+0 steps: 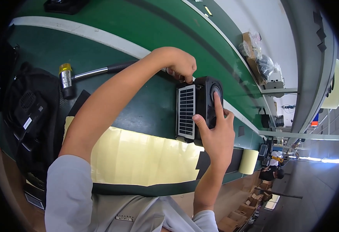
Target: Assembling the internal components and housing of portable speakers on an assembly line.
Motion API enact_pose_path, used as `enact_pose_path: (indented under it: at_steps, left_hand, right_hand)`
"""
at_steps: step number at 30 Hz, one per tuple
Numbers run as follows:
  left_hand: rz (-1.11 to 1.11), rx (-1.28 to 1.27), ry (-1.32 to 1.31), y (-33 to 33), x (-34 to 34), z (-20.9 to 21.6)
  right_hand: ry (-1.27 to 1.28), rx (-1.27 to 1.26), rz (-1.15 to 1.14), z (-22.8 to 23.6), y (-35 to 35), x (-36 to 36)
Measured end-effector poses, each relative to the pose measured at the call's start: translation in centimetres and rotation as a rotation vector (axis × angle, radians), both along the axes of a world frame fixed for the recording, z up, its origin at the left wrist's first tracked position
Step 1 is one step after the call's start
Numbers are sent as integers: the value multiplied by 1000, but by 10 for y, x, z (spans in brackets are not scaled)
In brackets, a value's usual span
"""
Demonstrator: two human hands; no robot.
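Note:
A black box-shaped speaker (205, 83) stands on the bench, with a white-framed solar panel (187, 112) on its left-facing side and a round speaker cone on the other. My right hand (220, 133) grips it from the near side, thumb by the panel's edge and index finger stretched onto the cone. At its far end, my left hand (181, 65) is closed, fingers curled down close to the top corner. What those fingers pinch is hidden. Left of my left forearm lies a mallet (66, 81) with a yellow face and a metal shaft.
Yellow backing sheet (146, 158) with black edging covers the bench's near side. A yellow roll (248, 161) stands to the right. Black housings (32, 108) sit at the left. Beyond a pale rail runs a green belt (138, 27). Farther right are a cardboard box (252, 58) and another person (270, 173).

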State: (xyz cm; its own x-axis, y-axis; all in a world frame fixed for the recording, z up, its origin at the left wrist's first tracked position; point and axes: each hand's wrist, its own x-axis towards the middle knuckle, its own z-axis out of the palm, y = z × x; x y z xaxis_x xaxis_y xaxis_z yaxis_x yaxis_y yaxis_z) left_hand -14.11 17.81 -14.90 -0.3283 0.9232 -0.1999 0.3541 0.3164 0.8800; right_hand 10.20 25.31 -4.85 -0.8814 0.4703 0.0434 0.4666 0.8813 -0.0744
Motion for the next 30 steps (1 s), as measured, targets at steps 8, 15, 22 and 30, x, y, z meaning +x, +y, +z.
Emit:
enact_pose_path:
  at_steps: [8,15,22,30]
  left_hand:
    - [12,-47,5,-7,7,16]
    - [-8,-115,59,-4,9,20]
    - [7,-115,28,-4,11,22]
    - [90,-43,-6,-12,19,24]
  right_hand:
    - [-25,1,8,-4,1,1]
    - [-41,5,-14,2,-4,-1]
    - [-35,-2,-53,0,-7,0]
    - [-20,21,-91,-1,-8,2]
